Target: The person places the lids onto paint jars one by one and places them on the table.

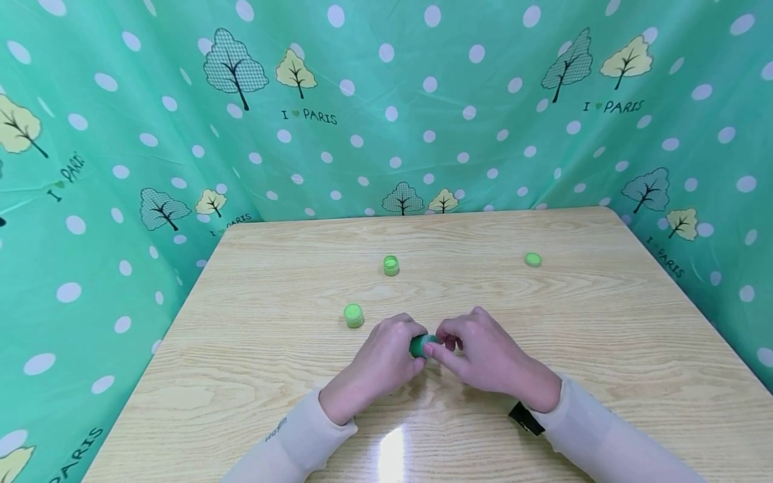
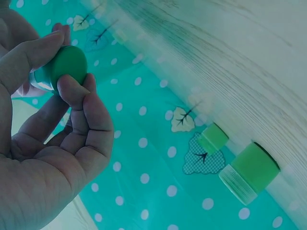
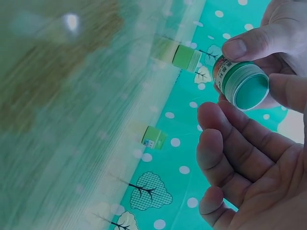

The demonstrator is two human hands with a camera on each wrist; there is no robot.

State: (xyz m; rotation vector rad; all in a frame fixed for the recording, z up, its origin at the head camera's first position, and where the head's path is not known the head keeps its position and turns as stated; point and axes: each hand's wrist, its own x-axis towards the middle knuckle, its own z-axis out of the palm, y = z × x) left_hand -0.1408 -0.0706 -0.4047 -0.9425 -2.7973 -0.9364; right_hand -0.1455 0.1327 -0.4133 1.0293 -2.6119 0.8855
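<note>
A small dark green jar [image 1: 418, 345] with a ribbed, clear-looking rim [image 3: 252, 88] is tilted on its side above the table. My left hand [image 1: 389, 352] holds it, with the thumb on one side and fingers on the other; the left wrist view shows its round green end. At the rim end is my right hand [image 1: 486, 352], its thumb [image 3: 290, 91] touching or very near the rim. The other right fingers are loosely bent, partly spread beneath the jar. Whether they touch it is partly hidden.
On the wooden table [image 1: 272, 389], a light green jar [image 1: 353, 316] stands left of my hands. Farther back is another light green jar [image 1: 390, 265]. A low, round light green piece [image 1: 533, 259] lies at the back right. A dotted green curtain [image 1: 386, 121] surrounds the table's back and sides.
</note>
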